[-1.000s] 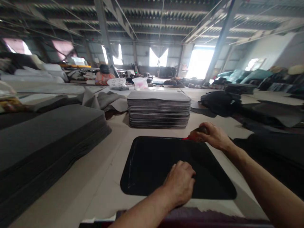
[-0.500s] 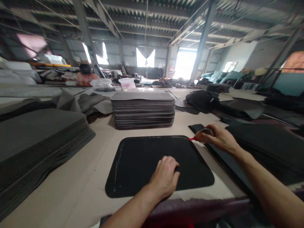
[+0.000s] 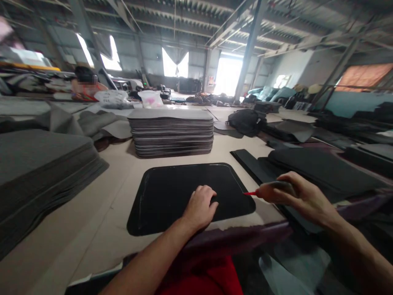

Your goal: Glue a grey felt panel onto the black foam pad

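- The left hand (image 3: 201,205) lies palm down on the black mat (image 3: 172,192), holding it flat on the table (image 3: 101,213).
- The right hand (image 3: 294,194) is clenched around a red-tipped tool (image 3: 250,193), its tip at the mat's right edge.
- The step in hand looks like tracing that edge.
- The next stroke calls for a steady tip along the near corner.

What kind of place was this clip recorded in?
Most likely a factory or workshop hall that cuts sheet material. A tall stack of grey sheets stands on a long worktable, more dark piles lie alongside, and a steel-truss roof spans the open floor.
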Tool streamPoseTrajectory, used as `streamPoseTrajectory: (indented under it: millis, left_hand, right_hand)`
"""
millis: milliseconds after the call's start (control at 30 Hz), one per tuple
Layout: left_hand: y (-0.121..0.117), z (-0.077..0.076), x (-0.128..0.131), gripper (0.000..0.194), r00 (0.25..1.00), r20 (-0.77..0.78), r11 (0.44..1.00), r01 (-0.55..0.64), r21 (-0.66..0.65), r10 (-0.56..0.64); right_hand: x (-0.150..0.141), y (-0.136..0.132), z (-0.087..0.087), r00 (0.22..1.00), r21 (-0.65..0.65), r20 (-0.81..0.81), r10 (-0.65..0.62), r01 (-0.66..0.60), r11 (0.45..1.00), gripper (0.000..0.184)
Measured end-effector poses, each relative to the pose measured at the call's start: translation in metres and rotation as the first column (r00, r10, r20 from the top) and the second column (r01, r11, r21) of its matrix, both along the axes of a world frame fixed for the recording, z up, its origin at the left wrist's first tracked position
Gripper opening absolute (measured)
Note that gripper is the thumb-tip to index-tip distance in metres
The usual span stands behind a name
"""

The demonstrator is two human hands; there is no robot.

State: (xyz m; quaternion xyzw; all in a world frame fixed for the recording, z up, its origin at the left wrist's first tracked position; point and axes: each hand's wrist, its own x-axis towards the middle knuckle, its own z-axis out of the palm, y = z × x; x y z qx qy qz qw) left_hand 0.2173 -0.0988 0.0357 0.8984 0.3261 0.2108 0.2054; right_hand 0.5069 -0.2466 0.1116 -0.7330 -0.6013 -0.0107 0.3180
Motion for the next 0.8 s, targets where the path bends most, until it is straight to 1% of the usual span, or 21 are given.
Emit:
streamPoseTrajectory:
  millis: [67,133,267,333,400,500,600,667,733,800]
  left_hand:
    - [-0.001,0.002,0.000,0.018,0.999,-0.022,1.000,-0.024,0.015,0.024]
    - [-0.004,0.005,0.001,0.019,0.997,-0.052,0.998,-0.060,0.037,0.062]
    - [-0.013,0.012,0.002,0.027,0.978,-0.135,0.985,-0.144,0.096,0.157]
    - [-0.015,0.018,0.001,0.029,0.970,-0.186,0.984,-0.133,0.123,0.154]
    - [-0.012,0.025,-0.004,0.025,0.965,-0.244,0.989,-0.063,0.134,0.094]
    - [0.010,0.036,-0.023,0.020,0.944,-0.328,0.991,0.022,0.135,0.024]
    - [0.047,0.045,-0.052,0.022,0.912,-0.407,0.991,0.007,0.136,0.050]
    - [0.072,0.050,-0.072,0.023,0.887,-0.458,0.992,-0.014,0.123,0.069]
    - [0.092,0.054,-0.089,0.024,0.865,-0.498,0.995,-0.014,0.094,0.060]
    - [0.106,0.058,-0.100,0.026,0.849,-0.528,0.999,0.005,0.052,0.023]
  right_hand:
    - [-0.008,-0.017,-0.002,0.997,-0.014,-0.076,-0.002,0.001,1.000,0.044]
    - [-0.017,-0.029,-0.006,0.991,0.014,-0.132,-0.003,0.005,1.000,0.043]
    - [-0.034,-0.040,-0.016,0.979,0.085,-0.194,0.068,-0.052,0.995,0.038]
    - [-0.039,-0.038,-0.022,0.972,0.105,-0.211,0.103,-0.082,0.991,0.036]
    - [-0.042,-0.034,-0.026,0.967,0.090,-0.215,0.135,-0.118,0.989,0.034]
    - [-0.046,-0.023,-0.029,0.955,0.049,-0.212,0.210,-0.204,0.978,0.032]
    - [-0.055,-0.007,-0.028,0.928,0.038,-0.200,0.313,-0.312,0.949,0.032]
    - [-0.066,0.005,-0.026,0.903,0.037,-0.193,0.384,-0.384,0.922,0.031]
    - [-0.080,0.018,-0.023,0.876,0.039,-0.181,0.447,-0.447,0.894,0.031]
    - [-0.097,0.033,-0.019,0.847,0.027,-0.173,0.502,-0.506,0.862,0.030]
